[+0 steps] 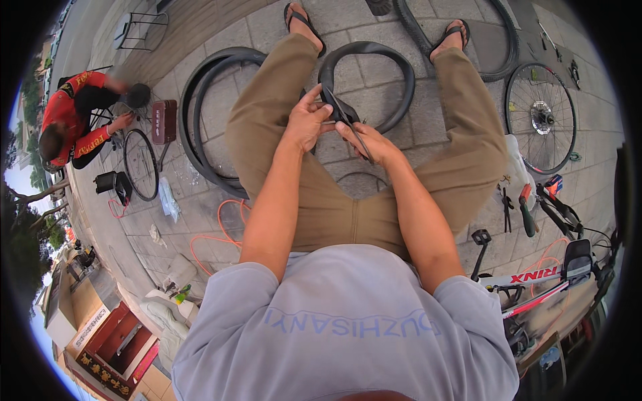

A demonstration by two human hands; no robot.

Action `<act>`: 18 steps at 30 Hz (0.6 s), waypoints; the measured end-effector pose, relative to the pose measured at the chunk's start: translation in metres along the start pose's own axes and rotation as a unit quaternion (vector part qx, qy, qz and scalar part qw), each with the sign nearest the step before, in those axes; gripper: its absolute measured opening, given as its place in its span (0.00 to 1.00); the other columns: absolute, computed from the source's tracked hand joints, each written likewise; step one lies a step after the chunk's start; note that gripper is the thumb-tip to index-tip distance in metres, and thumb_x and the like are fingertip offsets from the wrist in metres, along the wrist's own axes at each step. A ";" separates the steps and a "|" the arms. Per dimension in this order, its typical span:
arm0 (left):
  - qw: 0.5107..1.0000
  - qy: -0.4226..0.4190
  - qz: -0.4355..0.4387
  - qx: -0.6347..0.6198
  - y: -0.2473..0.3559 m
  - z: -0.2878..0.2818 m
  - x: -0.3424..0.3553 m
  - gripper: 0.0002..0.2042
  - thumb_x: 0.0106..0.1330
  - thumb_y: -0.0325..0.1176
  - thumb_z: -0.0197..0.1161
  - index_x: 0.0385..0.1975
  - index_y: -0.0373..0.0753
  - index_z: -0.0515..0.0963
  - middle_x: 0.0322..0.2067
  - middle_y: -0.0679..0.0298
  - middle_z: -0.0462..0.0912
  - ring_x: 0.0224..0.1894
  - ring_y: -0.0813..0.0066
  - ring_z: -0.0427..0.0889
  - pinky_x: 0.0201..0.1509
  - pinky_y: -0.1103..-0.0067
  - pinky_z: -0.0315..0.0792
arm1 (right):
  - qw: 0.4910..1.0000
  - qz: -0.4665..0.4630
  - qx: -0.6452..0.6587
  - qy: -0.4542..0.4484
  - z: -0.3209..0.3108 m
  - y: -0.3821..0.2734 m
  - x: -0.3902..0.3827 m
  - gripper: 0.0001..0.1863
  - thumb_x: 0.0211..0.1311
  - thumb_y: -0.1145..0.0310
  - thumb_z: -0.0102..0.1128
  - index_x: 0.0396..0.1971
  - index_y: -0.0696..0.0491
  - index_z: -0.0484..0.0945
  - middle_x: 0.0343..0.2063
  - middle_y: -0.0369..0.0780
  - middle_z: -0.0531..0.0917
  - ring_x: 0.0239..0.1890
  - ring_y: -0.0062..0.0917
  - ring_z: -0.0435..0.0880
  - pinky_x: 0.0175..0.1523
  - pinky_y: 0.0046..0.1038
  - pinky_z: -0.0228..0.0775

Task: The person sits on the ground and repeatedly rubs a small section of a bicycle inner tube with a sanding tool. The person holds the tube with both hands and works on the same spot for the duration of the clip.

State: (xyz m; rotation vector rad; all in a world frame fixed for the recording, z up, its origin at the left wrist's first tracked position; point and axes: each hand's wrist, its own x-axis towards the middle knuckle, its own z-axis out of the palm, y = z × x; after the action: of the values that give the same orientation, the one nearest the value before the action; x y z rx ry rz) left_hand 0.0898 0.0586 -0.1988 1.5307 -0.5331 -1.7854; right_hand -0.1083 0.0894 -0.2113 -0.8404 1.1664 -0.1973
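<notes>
My left hand (309, 124) and my right hand (366, 143) meet between my legs, both closed on a dark, thin strip (355, 129) of rubber or tube, held slantwise. The left thumb lies near its upper part, with the index finger raised; the right hand grips lower down. Whether the strip belongs to the black inner tube (366, 48), looped on the paving just beyond my hands, I cannot tell. Part of that tube is hidden behind my fingers. More black tyres (194, 123) lie left of my legs.
A person in red (70, 120) crouches at left by a wheel rim (141, 165) and maroon case (164, 122). A spoked wheel (540, 117), another tyre (508, 40), hand tools (527, 215) and a bicycle frame (535, 279) lie at right. An orange hose (224, 237) runs along the left.
</notes>
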 end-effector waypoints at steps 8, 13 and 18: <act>0.999 -0.023 0.005 -0.040 -0.007 -0.002 0.002 0.34 0.75 0.18 0.58 0.80 0.43 0.58 0.50 0.56 0.84 0.48 0.63 0.89 0.46 0.63 0.90 | 0.998 -0.002 0.059 -0.015 0.002 0.006 -0.002 0.43 0.65 0.22 0.55 0.39 0.57 0.78 0.22 0.32 0.72 0.23 0.18 0.72 0.26 0.26 0.63; 0.999 -0.028 -0.011 -0.037 -0.006 0.001 0.000 0.35 0.75 0.18 0.58 0.80 0.43 0.58 0.50 0.56 0.84 0.48 0.63 0.89 0.47 0.62 0.90 | 1.000 0.009 0.030 -0.001 0.002 0.007 -0.005 0.38 0.67 0.23 0.55 0.33 0.51 0.75 0.25 0.30 0.70 0.25 0.17 0.71 0.28 0.25 0.65; 0.999 -0.023 -0.016 -0.035 -0.008 0.004 -0.003 0.35 0.75 0.20 0.59 0.81 0.44 0.57 0.49 0.57 0.86 0.49 0.64 0.89 0.48 0.64 0.89 | 0.999 0.013 0.034 0.029 0.007 0.010 -0.007 0.37 0.68 0.24 0.55 0.31 0.50 0.73 0.24 0.30 0.69 0.24 0.18 0.70 0.27 0.26 0.63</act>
State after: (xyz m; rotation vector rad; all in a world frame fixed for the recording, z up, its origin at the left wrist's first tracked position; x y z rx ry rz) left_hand 0.0846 0.0654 -0.2016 1.4603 -0.4660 -1.8480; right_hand -0.1074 0.1035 -0.2117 -0.7625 1.2173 -0.2395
